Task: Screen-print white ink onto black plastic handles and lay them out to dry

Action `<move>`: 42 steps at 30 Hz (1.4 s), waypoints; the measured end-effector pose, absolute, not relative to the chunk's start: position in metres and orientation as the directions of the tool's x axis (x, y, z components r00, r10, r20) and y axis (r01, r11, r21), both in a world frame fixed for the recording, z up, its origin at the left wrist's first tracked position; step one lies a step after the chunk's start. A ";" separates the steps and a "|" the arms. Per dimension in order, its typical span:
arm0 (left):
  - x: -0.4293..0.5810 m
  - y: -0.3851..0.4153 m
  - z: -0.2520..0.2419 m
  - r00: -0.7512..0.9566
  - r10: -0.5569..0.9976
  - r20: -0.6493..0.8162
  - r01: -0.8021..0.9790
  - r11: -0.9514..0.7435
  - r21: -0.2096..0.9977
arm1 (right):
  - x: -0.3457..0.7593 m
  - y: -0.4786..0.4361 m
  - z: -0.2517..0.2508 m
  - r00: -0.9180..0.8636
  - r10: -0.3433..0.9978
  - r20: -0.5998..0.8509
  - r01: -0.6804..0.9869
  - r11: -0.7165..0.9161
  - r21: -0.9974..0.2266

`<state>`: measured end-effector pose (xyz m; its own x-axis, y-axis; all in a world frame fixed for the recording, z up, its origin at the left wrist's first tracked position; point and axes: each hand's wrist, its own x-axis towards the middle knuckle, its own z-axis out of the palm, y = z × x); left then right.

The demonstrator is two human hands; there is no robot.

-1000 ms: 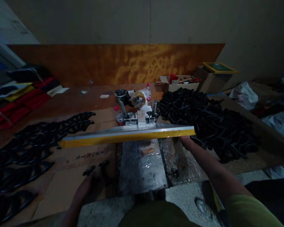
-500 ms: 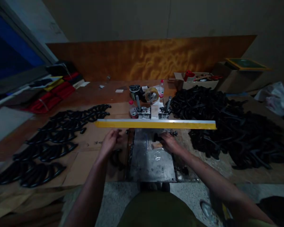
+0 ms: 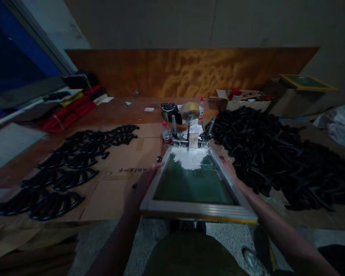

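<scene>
A screen-printing frame (image 3: 198,209) with a green mesh and a white patch near its back slopes down in front of me, hinged to a metal clamp (image 3: 193,141). My left hand (image 3: 151,172) is beside the frame's left rail, its fingers blurred and partly behind the rail. Along the right rail is my right hand (image 3: 229,167), also blurred and partly covered by the frame. Whether either hand grips anything is not visible. The metal base plate is hidden under the frame. A small bit of a black piece (image 3: 134,186) shows beside my left forearm.
Rows of curved black pieces (image 3: 60,180) lie on cardboard (image 3: 109,199) at left. A large heap of black pieces (image 3: 264,149) fills the right. Behind the clamp are a red-capped bottle (image 3: 166,134), a tape roll (image 3: 189,110) and a tub (image 3: 168,112). An open box (image 3: 244,104) stands back right.
The frame, raised and seen edge-on before, has swung down and now covers the base plate. My hands have moved apart to its two sides. The black piece near my right hand is out of sight.
</scene>
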<state>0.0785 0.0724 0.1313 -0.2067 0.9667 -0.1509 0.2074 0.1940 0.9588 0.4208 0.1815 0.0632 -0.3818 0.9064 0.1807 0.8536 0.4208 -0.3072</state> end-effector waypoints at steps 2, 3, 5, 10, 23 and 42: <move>0.078 0.058 0.110 -0.190 0.959 -0.211 0.294 0.261 0.920 | 0.427 0.202 0.078 -0.319 0.921 0.222 0.875 0.377 -0.305; 0.080 0.053 0.099 -0.195 0.952 -0.238 0.290 0.287 0.913 | 0.422 0.211 0.086 -0.309 0.912 0.268 0.872 0.385 -0.304; 0.086 0.051 0.077 -0.200 0.945 -0.258 0.237 0.303 0.923 | 0.398 0.226 0.101 -0.360 0.862 0.355 0.842 0.465 -0.273; 0.093 0.056 0.035 -0.198 0.945 -0.260 0.151 0.292 0.944 | 0.329 0.239 0.120 -0.575 0.813 0.090 0.802 0.582 -0.134; 0.091 0.053 0.032 -0.204 0.948 -0.246 0.200 0.286 0.937 | 0.346 0.167 0.113 -0.882 0.469 -0.050 0.472 0.873 -0.121; 0.080 0.058 0.106 -0.214 0.946 -0.243 0.333 0.304 0.893 | 0.337 0.245 0.137 -0.501 0.838 0.218 0.791 0.545 -0.278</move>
